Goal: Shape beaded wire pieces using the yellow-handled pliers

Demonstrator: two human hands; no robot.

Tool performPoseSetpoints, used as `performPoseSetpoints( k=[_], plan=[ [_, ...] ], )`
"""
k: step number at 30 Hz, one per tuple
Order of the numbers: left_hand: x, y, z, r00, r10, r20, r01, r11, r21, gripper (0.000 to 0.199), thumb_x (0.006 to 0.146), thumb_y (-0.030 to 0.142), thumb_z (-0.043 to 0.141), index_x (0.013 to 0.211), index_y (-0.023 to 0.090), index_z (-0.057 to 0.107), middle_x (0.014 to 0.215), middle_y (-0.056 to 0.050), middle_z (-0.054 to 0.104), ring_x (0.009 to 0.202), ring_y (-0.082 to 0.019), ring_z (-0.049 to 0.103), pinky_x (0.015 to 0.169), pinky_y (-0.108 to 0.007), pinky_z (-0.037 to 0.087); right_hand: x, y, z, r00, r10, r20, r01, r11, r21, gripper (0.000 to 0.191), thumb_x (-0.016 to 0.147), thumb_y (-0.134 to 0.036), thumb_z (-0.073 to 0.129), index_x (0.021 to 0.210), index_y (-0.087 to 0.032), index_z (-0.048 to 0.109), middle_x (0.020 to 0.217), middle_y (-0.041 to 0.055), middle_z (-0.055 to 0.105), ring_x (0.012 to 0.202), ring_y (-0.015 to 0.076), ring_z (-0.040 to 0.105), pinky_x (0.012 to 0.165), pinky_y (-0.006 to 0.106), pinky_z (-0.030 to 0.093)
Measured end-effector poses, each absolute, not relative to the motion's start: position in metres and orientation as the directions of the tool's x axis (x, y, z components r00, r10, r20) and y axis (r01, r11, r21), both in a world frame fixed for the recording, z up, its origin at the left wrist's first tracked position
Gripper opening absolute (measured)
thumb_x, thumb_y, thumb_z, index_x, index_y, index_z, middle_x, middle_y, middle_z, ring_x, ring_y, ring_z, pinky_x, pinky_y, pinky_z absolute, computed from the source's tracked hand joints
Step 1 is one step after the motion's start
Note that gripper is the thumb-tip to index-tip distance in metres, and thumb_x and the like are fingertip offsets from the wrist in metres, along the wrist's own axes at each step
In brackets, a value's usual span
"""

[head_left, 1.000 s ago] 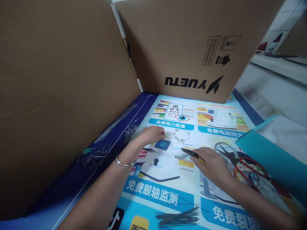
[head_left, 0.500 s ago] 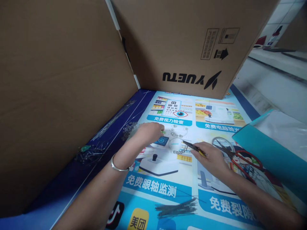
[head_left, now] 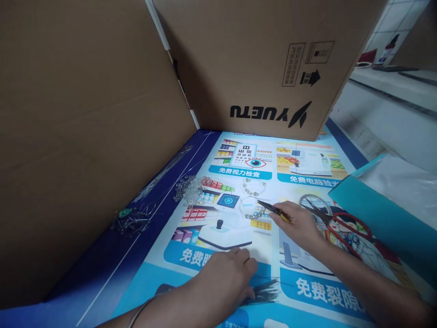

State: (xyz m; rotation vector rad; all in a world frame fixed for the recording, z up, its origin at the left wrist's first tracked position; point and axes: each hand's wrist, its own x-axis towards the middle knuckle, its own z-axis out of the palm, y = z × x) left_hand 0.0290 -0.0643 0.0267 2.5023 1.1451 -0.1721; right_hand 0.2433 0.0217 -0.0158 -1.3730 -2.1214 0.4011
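Note:
My left hand (head_left: 225, 278) is at the front of the table, palm down and fingers bent. Its thumb and forefinger are apart, beside a bundle of thin dark wire pieces (head_left: 268, 291) that it partly covers. My right hand (head_left: 300, 225) is closed around pliers (head_left: 273, 208) with dark jaws and yellow-and-black handles. The jaw tips point left, close to a beaded wire ring (head_left: 251, 216). Behind that ring lies another beaded ring (head_left: 254, 193). A pile of clear beads (head_left: 193, 190) is spread to their left.
Red-handled scissors (head_left: 344, 225) lie to the right of the pliers, near a turquoise box (head_left: 385, 214). A tangle of wires (head_left: 133, 219) is at the left. Tall cardboard panels (head_left: 266, 68) wall off the back and left of the printed tabletop.
My left hand has moved from the bead pile toward me, down to the dark wire bundle, uncovering the beads. My right hand with the pliers stays nearly in place.

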Motion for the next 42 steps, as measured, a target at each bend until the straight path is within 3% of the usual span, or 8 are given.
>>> performPoseSetpoints(
  k=[4, 11, 17, 24, 30, 34, 38, 42],
  plan=[
    [0.033, -0.061, 0.024, 0.683, 0.678, -0.273, 0.73, -0.623, 0.28, 0.009, 0.079, 0.025, 0.054, 0.079, 0.018, 0.059, 0.082, -0.006, 0.063, 0.073, -0.022, 0.06, 0.057, -0.029, 0.041, 0.243, 0.021, -0.016, -0.317, 0.903, 0.291, 0.736, 0.428, -0.525, 0.027, 0.082, -0.037, 0.05, 0.099, -0.02, 0.061, 0.092, 0.0046, 0.064, 0.086, 0.0182, 0.058, 0.077, 0.031, 0.045],
    [0.036, -0.063, 0.021, 0.739, 0.623, -0.256, 0.672, -0.704, 0.228, 0.012, 0.078, 0.018, 0.047, 0.081, 0.015, 0.058, 0.079, -0.01, 0.063, 0.066, -0.023, 0.058, 0.051, -0.029, 0.036, 0.245, 0.02, -0.013, -0.382, 0.886, 0.263, 0.747, 0.464, -0.476, 0.026, 0.082, -0.035, 0.049, 0.1, -0.02, 0.06, 0.095, 0.0054, 0.063, 0.088, 0.0181, 0.057, 0.078, 0.031, 0.044],
    [0.021, -0.061, 0.037, 0.72, 0.644, -0.259, 0.675, -0.562, 0.479, 0.018, 0.079, 0.021, 0.042, 0.087, 0.018, 0.058, 0.08, -0.006, 0.065, 0.069, -0.021, 0.059, 0.059, -0.027, 0.036, 0.253, 0.016, 0.023, -0.717, 0.697, -0.023, 0.686, 0.7, -0.2, 0.02, 0.082, -0.037, 0.051, 0.088, -0.021, 0.062, 0.084, 0.0051, 0.061, 0.084, 0.0205, 0.054, 0.075, 0.033, 0.04],
    [0.015, -0.05, 0.059, 0.698, 0.653, -0.293, 0.678, -0.47, 0.565, 0.017, 0.082, 0.024, 0.041, 0.084, 0.018, 0.057, 0.075, -0.006, 0.064, 0.062, -0.019, 0.057, 0.051, -0.025, 0.03, 0.263, 0.011, 0.034, -0.715, 0.692, -0.101, 0.699, 0.714, -0.05, 0.016, 0.077, -0.034, 0.057, 0.082, -0.02, 0.058, 0.086, 0.0063, 0.059, 0.085, 0.0236, 0.052, 0.075, 0.036, 0.036],
    [0.018, -0.016, 0.05, 0.574, 0.768, -0.285, 0.482, -0.035, 0.876, 0.014, 0.082, 0.024, 0.045, 0.089, 0.019, 0.056, 0.071, -0.001, 0.059, 0.06, -0.011, 0.053, 0.054, -0.021, 0.037, 0.267, 0.013, 0.042, -0.64, 0.754, -0.149, 0.767, 0.638, -0.07, 0.022, 0.083, -0.038, 0.046, 0.086, -0.02, 0.057, 0.086, 0.0064, 0.061, 0.078, 0.0222, 0.054, 0.066, 0.032, 0.036],
    [0.021, 0.005, 0.037, 0.529, 0.786, -0.319, 0.349, 0.141, 0.926, 0.02, 0.08, 0.028, 0.049, 0.093, 0.017, 0.059, 0.064, 0.0, 0.056, 0.056, -0.01, 0.05, 0.052, -0.021, 0.038, 0.264, 0.009, 0.044, -0.615, 0.772, -0.159, 0.782, 0.623, -0.004, 0.025, 0.082, -0.04, 0.047, 0.085, -0.019, 0.058, 0.084, 0.008, 0.06, 0.079, 0.0239, 0.053, 0.068, 0.035, 0.037],
    [0.022, 0.013, 0.029, 0.514, 0.807, -0.289, 0.367, 0.097, 0.925, 0.022, 0.08, 0.029, 0.05, 0.094, 0.017, 0.061, 0.066, 0.0, 0.057, 0.059, -0.011, 0.052, 0.054, -0.022, 0.039, 0.263, 0.001, 0.045, -0.642, 0.751, -0.154, 0.76, 0.65, 0.0, 0.031, 0.077, -0.044, 0.053, 0.089, -0.016, 0.059, 0.09, 0.0109, 0.059, 0.087, 0.0263, 0.05, 0.078, 0.04, 0.035],
    [0.022, 0.014, 0.03, 0.524, 0.837, -0.159, 0.52, -0.167, 0.837, 0.019, 0.082, 0.024, 0.046, 0.089, 0.02, 0.063, 0.072, -0.001, 0.061, 0.066, -0.013, 0.056, 0.062, -0.024, 0.042, 0.264, -0.001, 0.054, -0.695, 0.711, -0.109, 0.717, 0.697, -0.028, 0.045, 0.071, -0.055, 0.057, 0.092, -0.015, 0.06, 0.099, 0.0123, 0.057, 0.096, 0.0295, 0.046, 0.085, 0.045, 0.032]
  ],
)
